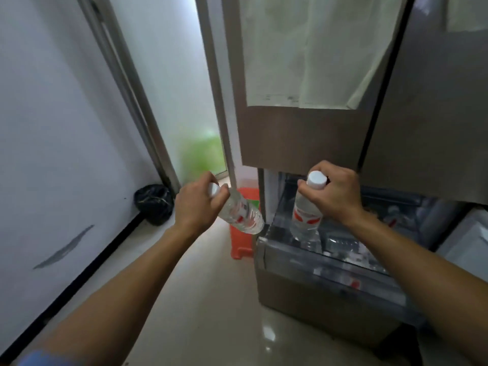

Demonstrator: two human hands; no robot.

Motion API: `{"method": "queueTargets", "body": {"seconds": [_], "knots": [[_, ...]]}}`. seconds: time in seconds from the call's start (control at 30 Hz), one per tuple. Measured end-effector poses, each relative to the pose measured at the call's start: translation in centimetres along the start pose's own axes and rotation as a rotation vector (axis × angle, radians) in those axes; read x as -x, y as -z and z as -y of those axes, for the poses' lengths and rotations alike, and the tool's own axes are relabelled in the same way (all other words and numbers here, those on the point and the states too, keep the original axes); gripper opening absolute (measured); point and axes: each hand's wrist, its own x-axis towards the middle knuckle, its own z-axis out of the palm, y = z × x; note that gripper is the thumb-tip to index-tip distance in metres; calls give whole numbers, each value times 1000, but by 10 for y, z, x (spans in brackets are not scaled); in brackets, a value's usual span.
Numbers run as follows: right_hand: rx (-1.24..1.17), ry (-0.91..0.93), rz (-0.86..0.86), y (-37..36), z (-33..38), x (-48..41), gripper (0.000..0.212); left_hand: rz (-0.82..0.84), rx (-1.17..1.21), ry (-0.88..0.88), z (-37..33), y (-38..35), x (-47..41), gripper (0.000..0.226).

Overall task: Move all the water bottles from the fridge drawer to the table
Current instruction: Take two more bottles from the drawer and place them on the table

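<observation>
Nearest the pulled-out grey fridge drawer (303, 262): two bare forearms reaching in from below. Left of the drawer, above the pale floor, left hand (196, 206) wrapped tight round the neck of a clear plastic water bottle with a red label and white cap (241, 213); long axis tilted, cap toward the hand, base slanting down toward the drawer's left corner. Directly over the drawer's front part, right hand (334, 195) closed round the neck of a second clear, red-labelled bottle with white cap (306, 217); axis close to upright, base hanging just above or barely inside the drawer, hard to tell which. Both bottles below their grips, so likely a straight lift and turn away; table nowhere in view. Deeper in the drawer, blurred clear shapes with red patches (393, 217), probably more bottles left. Beyond the drawer's left side, an orange plastic stool (241, 247); farther left, a black bin bag (153, 203) against the white wall.
</observation>
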Motion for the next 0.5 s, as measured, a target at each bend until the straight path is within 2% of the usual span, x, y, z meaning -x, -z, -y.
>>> {"method": "queueTargets", "body": {"seconds": [0.13,0.23,0.33,0.5], "knots": [[-79,65,146,-35,73,27,22,-47,-94,152,52,89,67,27],[-139,123,287,-74,129,65,26,9,-202,280,92,146,132,23],[-200,174,430,-115,189,106,22,64,-332,416,138,198,197,21],[-272,311,642,-186,291,158,24,-3,-440,656,200,276,286,21]]}}
